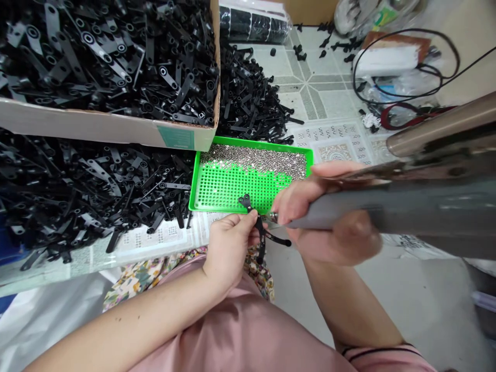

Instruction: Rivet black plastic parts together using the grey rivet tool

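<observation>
My left hand (230,243) pinches a black jointed bracket (263,230) between thumb and fingers, just off the front edge of the green tray. The bracket has forked arms with round, holed ends. My right hand (329,212) is wrapped round a grey electric screwdriver (349,206), held nearly level. Its tip points left at the bracket, close beside my left fingertips; whether they touch I cannot tell. Behind both hands lies the green perforated tray (217,204), with many small silvery screws (263,160) heaped along its far side.
A cardboard box (116,126) full of black arm pieces stands at the left. More loose black pieces (135,191) are piled around it. A plastic-wrapped roll (256,23), a coiled black cable (403,98) and a brown tube (434,124) are at the back and right.
</observation>
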Demonstrator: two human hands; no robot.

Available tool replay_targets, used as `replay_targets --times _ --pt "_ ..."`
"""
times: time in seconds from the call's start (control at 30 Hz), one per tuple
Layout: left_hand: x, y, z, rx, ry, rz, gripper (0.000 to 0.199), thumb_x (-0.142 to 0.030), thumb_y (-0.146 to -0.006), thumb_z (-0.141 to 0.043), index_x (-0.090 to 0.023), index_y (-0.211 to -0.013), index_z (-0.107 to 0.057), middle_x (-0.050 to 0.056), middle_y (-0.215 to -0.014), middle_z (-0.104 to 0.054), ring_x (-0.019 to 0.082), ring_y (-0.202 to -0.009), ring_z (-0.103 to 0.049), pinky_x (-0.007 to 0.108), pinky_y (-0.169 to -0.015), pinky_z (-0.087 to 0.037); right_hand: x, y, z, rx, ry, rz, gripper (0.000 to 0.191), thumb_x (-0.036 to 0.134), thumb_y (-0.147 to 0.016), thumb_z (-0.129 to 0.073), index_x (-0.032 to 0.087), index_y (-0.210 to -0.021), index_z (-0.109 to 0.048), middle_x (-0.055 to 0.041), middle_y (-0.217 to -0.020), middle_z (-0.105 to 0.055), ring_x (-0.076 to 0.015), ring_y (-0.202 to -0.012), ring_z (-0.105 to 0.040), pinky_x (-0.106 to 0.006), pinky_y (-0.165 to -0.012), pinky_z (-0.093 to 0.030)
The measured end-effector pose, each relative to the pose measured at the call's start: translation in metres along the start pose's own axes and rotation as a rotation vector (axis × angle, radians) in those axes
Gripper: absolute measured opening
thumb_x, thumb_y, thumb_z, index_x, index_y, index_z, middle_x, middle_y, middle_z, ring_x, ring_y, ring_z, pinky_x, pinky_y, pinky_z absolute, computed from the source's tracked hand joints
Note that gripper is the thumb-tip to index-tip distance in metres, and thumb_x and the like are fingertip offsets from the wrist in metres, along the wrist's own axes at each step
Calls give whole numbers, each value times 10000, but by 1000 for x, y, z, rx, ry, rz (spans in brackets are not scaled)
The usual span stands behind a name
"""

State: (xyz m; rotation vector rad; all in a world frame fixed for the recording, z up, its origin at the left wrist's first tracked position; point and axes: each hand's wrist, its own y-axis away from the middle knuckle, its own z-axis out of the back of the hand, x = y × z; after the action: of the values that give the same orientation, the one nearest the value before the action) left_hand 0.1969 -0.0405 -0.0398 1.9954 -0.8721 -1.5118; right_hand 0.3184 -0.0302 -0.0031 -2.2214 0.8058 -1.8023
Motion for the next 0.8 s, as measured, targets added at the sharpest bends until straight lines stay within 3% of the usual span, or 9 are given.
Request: replay_targets --times 0.1,0.17,0.4,0.6,0.8 --pt "1 0 4 39 -54 -9 305 -409 -702 -683 -120 -625 -620 37 -608 -631 87 -514 -496 209 -506 -419 -5 -4 16 -236 37 126 301 412 -811 -541 163 -966 -612 46 -471 -534 -136 -334 -464 -298 -351 -444" --pt "1 -1 7 62 -75 -17 313 -421 -711 -675 -120 -638 -634 41 -627 -631 95 -543 -507 214 -529 -431 -12 -6 27 -353 79 119 282 400 -810 -526 164 -936 -614 60 -450 -503 -118 -310 -426 -271 -327 -417" --pt "1 -4 14 172 -126 -40 118 -262 -735 -659 -146 -711 -669 -10 -586 -552 106 -611 -509 208 -581 -402 -31 0 38 -352 72 66 203 341 -785 -574 177 -900 -607 53 -466 -519 -125 -314 -433 -279 -328 -405" --pt "-2 -2 15 140 -192 -24 159 -284 -748 -628 -147 -676 -665 -9 -567 -546 105 -578 -462 205 -537 -341 -31 3 36 -378 105 78 200 359 -784 -571 188 -879 -612 55 -460 -494 -136 -320 -436 -299 -346 -405" --pt "-7 -1 13 113 -259 -46 231 -303 -747 -612 -134 -594 -651 0 -548 -585 82 -486 -390 210 -499 -298 -27 15 13 -612 368 110 80 317 -809 -611 246 -811 -573 43 -574 -518 -140 -474 -503 -323 -541 -479"
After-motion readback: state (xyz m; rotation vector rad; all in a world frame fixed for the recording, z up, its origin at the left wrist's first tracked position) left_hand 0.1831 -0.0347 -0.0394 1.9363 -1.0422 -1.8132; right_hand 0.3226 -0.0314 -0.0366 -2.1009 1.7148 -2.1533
